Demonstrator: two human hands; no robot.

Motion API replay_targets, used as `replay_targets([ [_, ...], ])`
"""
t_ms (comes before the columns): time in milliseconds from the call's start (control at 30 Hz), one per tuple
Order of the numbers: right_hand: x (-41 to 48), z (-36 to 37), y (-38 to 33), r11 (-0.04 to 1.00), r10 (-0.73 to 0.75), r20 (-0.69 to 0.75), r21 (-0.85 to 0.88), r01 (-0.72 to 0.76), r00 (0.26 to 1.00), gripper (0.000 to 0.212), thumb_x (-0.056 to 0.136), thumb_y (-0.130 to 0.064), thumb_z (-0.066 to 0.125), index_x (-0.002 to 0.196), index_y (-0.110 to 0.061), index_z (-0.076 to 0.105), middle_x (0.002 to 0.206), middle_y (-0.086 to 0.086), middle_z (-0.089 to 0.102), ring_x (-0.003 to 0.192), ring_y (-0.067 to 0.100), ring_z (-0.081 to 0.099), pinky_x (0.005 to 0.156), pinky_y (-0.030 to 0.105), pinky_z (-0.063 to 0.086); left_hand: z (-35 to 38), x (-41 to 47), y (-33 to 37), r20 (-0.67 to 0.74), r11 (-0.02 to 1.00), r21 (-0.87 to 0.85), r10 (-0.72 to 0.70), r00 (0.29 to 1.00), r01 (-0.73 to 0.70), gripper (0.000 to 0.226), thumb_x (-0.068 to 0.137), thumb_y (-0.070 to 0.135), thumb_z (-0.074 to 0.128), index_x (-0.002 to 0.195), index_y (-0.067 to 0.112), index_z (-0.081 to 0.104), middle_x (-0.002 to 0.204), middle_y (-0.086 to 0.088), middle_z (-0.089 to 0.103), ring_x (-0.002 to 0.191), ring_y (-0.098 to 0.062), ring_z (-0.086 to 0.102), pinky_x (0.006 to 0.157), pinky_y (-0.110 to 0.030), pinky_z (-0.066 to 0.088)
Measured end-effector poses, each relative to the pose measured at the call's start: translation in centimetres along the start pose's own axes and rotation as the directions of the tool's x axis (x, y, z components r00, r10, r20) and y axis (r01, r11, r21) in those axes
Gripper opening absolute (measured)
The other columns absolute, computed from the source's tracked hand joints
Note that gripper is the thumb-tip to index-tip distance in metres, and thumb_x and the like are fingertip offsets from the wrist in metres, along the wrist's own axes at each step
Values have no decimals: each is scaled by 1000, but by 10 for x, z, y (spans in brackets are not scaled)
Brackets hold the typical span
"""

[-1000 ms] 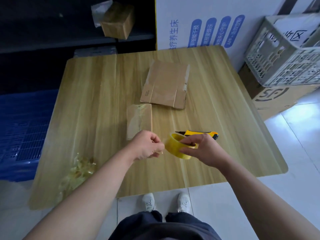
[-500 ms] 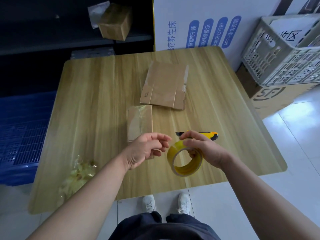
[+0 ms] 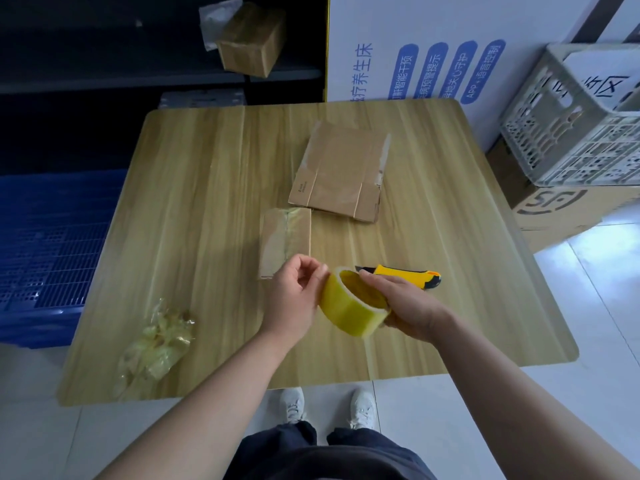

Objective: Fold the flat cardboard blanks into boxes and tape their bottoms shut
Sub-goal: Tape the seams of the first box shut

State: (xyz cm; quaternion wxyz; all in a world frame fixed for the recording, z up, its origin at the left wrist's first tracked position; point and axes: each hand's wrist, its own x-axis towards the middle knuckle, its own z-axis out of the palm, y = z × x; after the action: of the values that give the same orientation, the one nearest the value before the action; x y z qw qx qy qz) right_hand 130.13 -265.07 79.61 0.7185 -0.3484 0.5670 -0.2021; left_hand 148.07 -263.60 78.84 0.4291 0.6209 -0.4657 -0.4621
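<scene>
Flat brown cardboard blanks (image 3: 337, 174) beyond glossy yellow tape roll (image 3: 351, 306); right hand (image 3: 405, 304) grips roll, left hand (image 3: 294, 299) pinches its rim.

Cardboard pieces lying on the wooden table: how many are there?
2. A larger flat blank lies near the table's middle; a smaller taped piece lies just in front of it, beside the left hand. More may hide beneath.

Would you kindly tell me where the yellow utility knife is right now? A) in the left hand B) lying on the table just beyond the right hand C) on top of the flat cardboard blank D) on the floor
B: the utility knife lies on the table just beyond the right hand, which holds the tape roll.
</scene>
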Motion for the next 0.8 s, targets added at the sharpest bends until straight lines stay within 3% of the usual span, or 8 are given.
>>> replay_targets([
  [133, -3, -7, -1, 978, -192, 9, 82, 190, 981, 35, 94, -43, 57, 121, -21, 61, 112, 0, 61, 97, 13, 59, 84, 26, 47, 6, 3, -6, -172, 992, 129, 31, 985, -9, 16, 94, 21, 59, 80, 19, 54, 75, -2, 65, 64, -16, 66, 59, -38, 56],
  [200, -4, -7, -3, 965, -259, 18, -49, 259, 966, 67, 73, -57, 72, 123, -13, 61, 119, -4, 59, 107, 12, 57, 92, 28, 44, 7, 3, -8, -205, 994, 113, 17, 979, 6, 16, 92, 29, 59, 79, 24, 52, 74, -1, 65, 68, -25, 68, 63, -48, 57],
  [267, -4, -4, -7, 923, -319, 9, -222, 313, 948, 65, 61, -55, 77, 107, -9, 69, 125, -8, 57, 109, 10, 59, 92, 29, 47, 6, 5, -7, -244, 998, 68, -1, 970, 19, 18, 92, 32, 59, 79, 25, 51, 76, -2, 65, 69, -26, 68, 65, -49, 58],
  [333, -2, -3, -11, 896, -345, 11, -294, 333, 939, 55, 59, -52, 80, 85, -5, 69, 98, -6, 63, 84, 12, 60, 76, 31, 46, 3, 7, -3, -273, 998, -38, -53, 961, 45, 17, 95, 20, 59, 80, 18, 52, 77, -5, 66, 68, -21, 68, 66, -42, 59],
  [433, 1, -4, -22, 860, -334, -2, -410, 304, 942, 53, 62, -48, 87, 68, -3, 58, 59, -3, 44, 57, 10, 42, 56, 27, 32, -11, 5, 1, -281, 959, -256, -197, 939, 125, 16, 95, 8, 57, 80, 11, 53, 73, -7, 65, 66, -19, 63, 65, -36, 56],
  [533, 10, -9, -31, 808, -352, -56, -522, 273, 934, 57, 65, -48, 85, 73, 2, 61, 61, 1, 47, 57, 12, 45, 54, 29, 36, -38, 5, -14, -327, 928, -336, -276, 904, 162, 14, 94, 9, 59, 81, 11, 55, 75, -7, 67, 69, -19, 64, 67, -38, 57],
  [700, 29, -2, -41, 760, -332, -67, -610, 224, 941, 49, 69, -48, 82, 73, -3, 62, 63, 2, 49, 58, 12, 45, 54, 27, 36, -59, 11, -39, -340, 955, -213, -272, 901, 207, 11, 89, 21, 67, 81, 18, 61, 82, 3, 67, 76, -10, 61, 75, -25, 49],
  [800, 39, 9, -41, 712, -327, -64, -673, 201, 943, 46, 70, -46, 82, 70, -5, 60, 60, 0, 45, 55, 13, 41, 51, 26, 33, -61, 13, -54, -340, 916, -321, -348, 874, 240, 4, 88, 20, 69, 88, 18, 65, 98, 3, 69, 88, -2, 63, 84, -20, 47],
])
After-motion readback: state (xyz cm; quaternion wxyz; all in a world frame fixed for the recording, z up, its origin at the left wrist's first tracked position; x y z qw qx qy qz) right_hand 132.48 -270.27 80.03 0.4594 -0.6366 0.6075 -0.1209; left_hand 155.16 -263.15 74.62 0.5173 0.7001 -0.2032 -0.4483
